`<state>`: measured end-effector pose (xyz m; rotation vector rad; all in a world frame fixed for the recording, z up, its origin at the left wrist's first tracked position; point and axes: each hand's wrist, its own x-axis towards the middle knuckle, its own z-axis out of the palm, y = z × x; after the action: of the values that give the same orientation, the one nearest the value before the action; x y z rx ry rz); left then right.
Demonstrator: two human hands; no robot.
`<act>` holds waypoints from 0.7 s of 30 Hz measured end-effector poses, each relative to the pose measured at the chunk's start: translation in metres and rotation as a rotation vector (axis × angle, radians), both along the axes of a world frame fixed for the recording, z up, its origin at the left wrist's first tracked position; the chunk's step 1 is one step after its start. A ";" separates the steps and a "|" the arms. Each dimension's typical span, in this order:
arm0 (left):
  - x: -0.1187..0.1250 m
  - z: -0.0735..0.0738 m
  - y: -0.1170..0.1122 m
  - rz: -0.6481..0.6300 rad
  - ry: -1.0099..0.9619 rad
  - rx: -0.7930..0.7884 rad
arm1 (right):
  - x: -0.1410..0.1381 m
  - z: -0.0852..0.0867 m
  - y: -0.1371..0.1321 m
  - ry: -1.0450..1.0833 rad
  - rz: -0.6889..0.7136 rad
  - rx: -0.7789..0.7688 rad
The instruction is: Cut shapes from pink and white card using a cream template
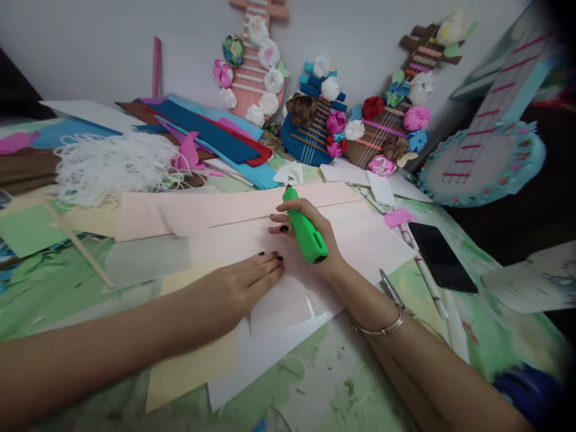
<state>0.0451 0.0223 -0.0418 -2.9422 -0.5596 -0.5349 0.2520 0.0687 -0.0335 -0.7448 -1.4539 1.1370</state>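
My right hand point(310, 231) is wrapped round a bright green glue-stick-like tool point(303, 227), its tip pointing away from me near the far fold of a pale pink paper sheet point(360, 240). My left hand point(243, 285) lies flat with fingers stretched out, pressing down on the same pink sheet just left of the right hand. A silver bracelet point(382, 327) circles my right wrist. Cream and white sheets point(189, 372) lie under the pink one.
A black phone point(441, 255) lies to the right, with scissors point(391, 288) beside my right wrist. Paper guitars with paper flowers point(315, 120) lean on the back wall. White string tangle point(108, 165), coloured paper stacks point(211, 132) and a wooden stick point(76, 240) are at left.
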 end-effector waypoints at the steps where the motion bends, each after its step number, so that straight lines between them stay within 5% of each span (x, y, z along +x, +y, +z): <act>1: 0.001 0.000 -0.001 0.001 0.008 -0.025 | 0.001 -0.003 0.002 -0.009 -0.004 0.004; 12: 0.005 0.007 0.000 -0.032 -0.111 -0.206 | 0.003 -0.007 0.004 -0.069 -0.004 -0.050; 16: 0.005 0.016 0.015 0.062 -0.348 -0.547 | 0.001 -0.001 0.004 0.038 -0.090 -0.067; 21: 0.007 0.030 0.051 0.300 -0.652 -1.197 | 0.003 0.001 0.005 0.063 -0.156 -0.084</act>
<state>0.0525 0.0729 -0.0123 -3.4407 -1.9251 -1.5801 0.2554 0.0740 -0.0321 -0.8582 -1.2794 1.0967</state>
